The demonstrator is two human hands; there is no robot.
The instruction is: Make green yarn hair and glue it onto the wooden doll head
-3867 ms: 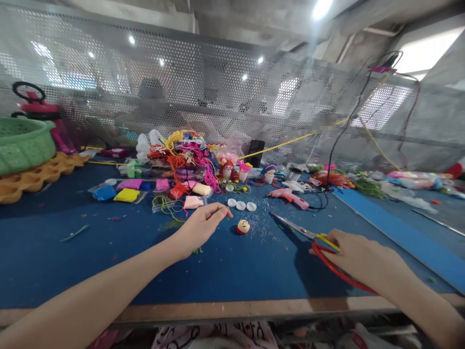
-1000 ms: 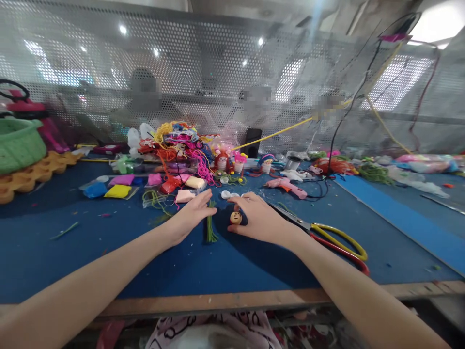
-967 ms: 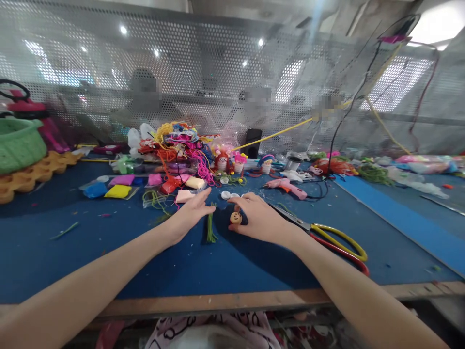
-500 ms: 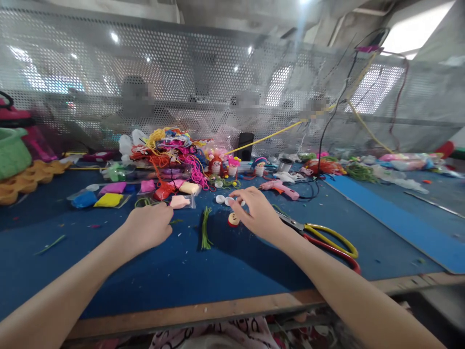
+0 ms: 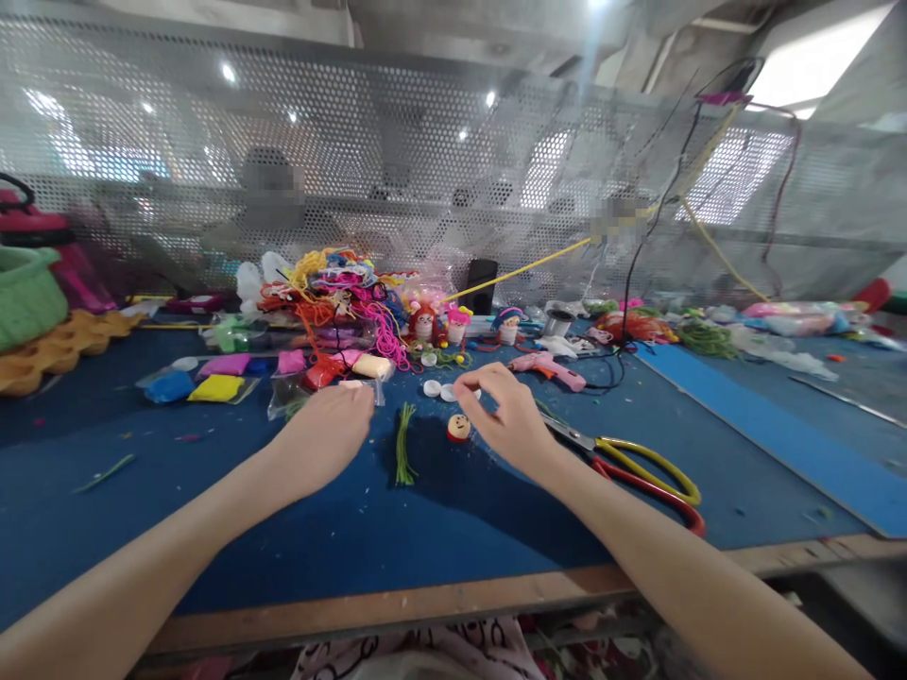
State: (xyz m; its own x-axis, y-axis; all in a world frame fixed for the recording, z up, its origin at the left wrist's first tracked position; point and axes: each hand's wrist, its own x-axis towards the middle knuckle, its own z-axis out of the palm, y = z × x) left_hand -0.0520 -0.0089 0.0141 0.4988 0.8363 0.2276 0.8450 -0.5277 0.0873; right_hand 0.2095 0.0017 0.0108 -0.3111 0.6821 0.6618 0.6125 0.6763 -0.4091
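Observation:
My left hand [image 5: 330, 434] is over the pale pink clay packet [image 5: 352, 384], its fingers curled and their tips hidden from view. My right hand [image 5: 506, 411] hovers with thumb and index finger curved toward each other beside the small white discs [image 5: 448, 392]. Close to its thumb lies a round piece with a drawn face and red edge [image 5: 459, 428]. Between my hands, a bundle of green strands [image 5: 403, 449] rests on the blue table [image 5: 298, 548]. Scissors with yellow and red handles [image 5: 641, 463] lie by my right wrist.
Clay packets [image 5: 216, 387] lie at the left, below a pile of coloured yarn [image 5: 333, 293]. Small dolls [image 5: 508, 326] stand at the back beside a black phone [image 5: 482, 283]. A pink glue gun [image 5: 549, 368] with a cord lies behind my right hand.
My left hand has moved right, onto the pale pink packet, uncovering a clear bag with green strands. My right hand has shifted slightly right, away from the face piece.

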